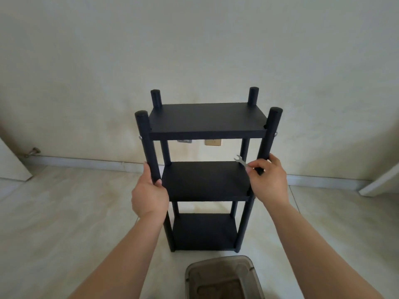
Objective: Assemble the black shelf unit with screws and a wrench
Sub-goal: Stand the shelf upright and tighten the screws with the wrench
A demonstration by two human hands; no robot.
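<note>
The left hand (149, 195) grips the front-left post (147, 145); the right hand (268, 180) wraps the front-right post (267, 139) and pinches one wrench (241, 161). The shelf unit (205, 182) at frame centre has three boards, four posts.

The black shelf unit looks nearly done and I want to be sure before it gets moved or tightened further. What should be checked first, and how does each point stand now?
1. Shelf unit stands upright on the floor: ok.
2. All three boards sit between the four posts: ok.
3. Left hand grips the front left post: ok.
4. Right hand wraps the front right post while pinching the wrench: ok, though the grip is shared.
5. Silver screw heads show beside the top board on both front posts; tightness: cannot tell.
6. Screws at the middle and bottom boards: cannot tell, hidden.
</note>
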